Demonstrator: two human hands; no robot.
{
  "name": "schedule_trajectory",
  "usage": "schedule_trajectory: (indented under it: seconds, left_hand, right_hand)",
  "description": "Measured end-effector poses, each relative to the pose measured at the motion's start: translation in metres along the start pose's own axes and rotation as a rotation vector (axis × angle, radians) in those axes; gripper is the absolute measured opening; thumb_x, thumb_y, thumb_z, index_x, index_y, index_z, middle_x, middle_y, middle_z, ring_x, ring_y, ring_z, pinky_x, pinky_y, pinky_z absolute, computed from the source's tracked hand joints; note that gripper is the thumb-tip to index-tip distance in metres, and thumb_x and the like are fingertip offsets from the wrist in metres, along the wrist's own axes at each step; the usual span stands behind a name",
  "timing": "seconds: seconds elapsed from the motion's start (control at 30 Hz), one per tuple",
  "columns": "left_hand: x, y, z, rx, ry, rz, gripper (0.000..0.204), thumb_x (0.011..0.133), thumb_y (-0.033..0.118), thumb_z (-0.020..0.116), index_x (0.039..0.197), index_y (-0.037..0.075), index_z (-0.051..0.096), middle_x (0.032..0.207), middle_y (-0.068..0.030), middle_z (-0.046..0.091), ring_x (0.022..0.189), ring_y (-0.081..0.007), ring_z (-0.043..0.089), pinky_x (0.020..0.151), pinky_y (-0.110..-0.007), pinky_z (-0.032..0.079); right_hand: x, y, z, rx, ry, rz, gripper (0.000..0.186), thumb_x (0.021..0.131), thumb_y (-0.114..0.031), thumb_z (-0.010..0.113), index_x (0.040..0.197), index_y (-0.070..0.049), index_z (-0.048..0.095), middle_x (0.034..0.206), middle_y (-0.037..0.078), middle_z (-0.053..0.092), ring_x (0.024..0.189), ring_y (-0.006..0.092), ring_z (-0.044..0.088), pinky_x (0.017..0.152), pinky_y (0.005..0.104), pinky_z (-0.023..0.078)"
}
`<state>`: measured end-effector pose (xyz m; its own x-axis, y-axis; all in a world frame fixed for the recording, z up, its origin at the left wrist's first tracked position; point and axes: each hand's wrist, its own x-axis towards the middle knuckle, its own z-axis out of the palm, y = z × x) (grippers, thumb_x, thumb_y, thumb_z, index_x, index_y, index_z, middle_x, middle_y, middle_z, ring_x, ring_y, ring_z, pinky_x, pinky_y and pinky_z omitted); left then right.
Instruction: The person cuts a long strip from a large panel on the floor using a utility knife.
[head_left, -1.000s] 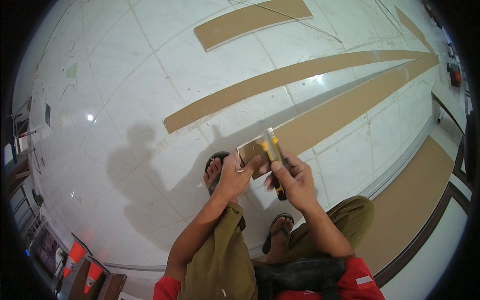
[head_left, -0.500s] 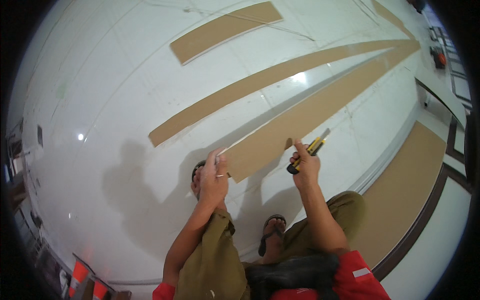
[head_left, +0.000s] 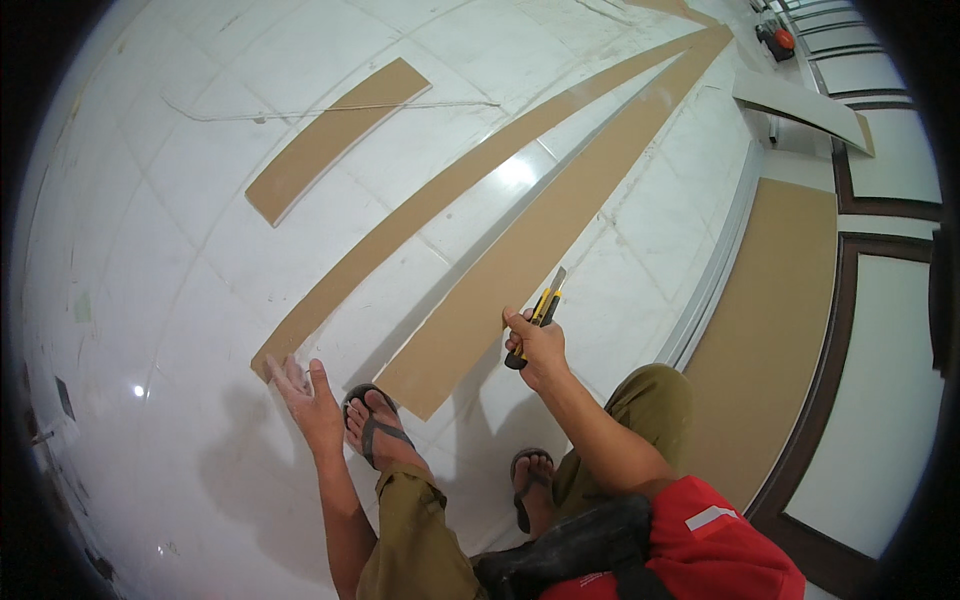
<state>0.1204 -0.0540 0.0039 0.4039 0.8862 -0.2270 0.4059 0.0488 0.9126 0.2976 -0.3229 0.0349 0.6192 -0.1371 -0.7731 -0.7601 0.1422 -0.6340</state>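
Shifts left hand from wide plasterboard strip to narrow strip on tiles, splayed, contact unclear | holds snap-off knife in right hand, by wide strip's edge | keep blade angled away

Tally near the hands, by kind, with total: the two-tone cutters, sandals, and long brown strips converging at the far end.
Cutter: 1, in the right hand
Sandals: 2, left sandal and right sandal
Long brown strips: 2, narrower strip and wider strip
Total: 5
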Motion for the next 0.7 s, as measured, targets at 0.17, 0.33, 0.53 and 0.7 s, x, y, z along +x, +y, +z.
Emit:
schedule_trajectory:
  seconds: [0.17, 0.33, 0.53, 0.7]
  left_hand:
    - [0.008, 0.076, 0.025, 0.493, -0.691, -0.058, 0.062, 0.108, 0.040, 0.066, 0.154, -0.001, 0.056, 0.152, -0.0260, 0.062, 0.147, -0.0398, 0.054, 0.122, -0.046, 0.041]
    - [0.000, 0.087, 0.078, 0.685, -0.988, 0.228, 0.056, 0.101, 0.046, 0.071, 0.132, 0.000, 0.070, 0.117, -0.0273, 0.076, 0.111, -0.0454, 0.072, 0.098, -0.053, 0.056]
    - [0.018, 0.086, 0.083, 0.632, -1.123, 0.054, 0.041, 0.100, 0.039, 0.074, 0.109, -0.001, 0.078, 0.102, -0.0257, 0.079, 0.094, -0.0415, 0.077, 0.083, -0.048, 0.059]
    - [0.014, 0.089, 0.044, 0.724, -0.885, 0.186, 0.034, 0.099, 0.034, 0.078, 0.108, 0.001, 0.079, 0.095, -0.0240, 0.078, 0.085, -0.0420, 0.076, 0.078, -0.046, 0.059]
  right_hand:
    - [0.007, 0.004, -0.015, -0.032, 0.007, 0.005, 0.032, 0.092, -0.009, 0.087, 0.095, -0.011, 0.055, 0.079, 0.002, 0.061, 0.061, 0.0138, 0.056, 0.058, 0.0321, 0.049]
    - [0.000, 0.026, -0.005, -0.047, -0.043, -0.005, 0.032, 0.092, -0.012, 0.088, 0.094, -0.009, 0.056, 0.081, 0.005, 0.065, 0.061, 0.0139, 0.057, 0.055, 0.0314, 0.047]
    - [-0.011, 0.038, -0.010, -0.110, -0.145, 0.017, 0.038, 0.093, -0.025, 0.090, 0.090, -0.009, 0.056, 0.078, 0.006, 0.065, 0.062, 0.0130, 0.060, 0.056, 0.0306, 0.049]
    - [-0.014, 0.024, -0.012, -0.309, -0.016, -0.085, 0.038, 0.099, -0.036, 0.084, 0.090, -0.007, 0.059, 0.076, 0.003, 0.064, 0.061, 0.0111, 0.058, 0.056, 0.0293, 0.048]
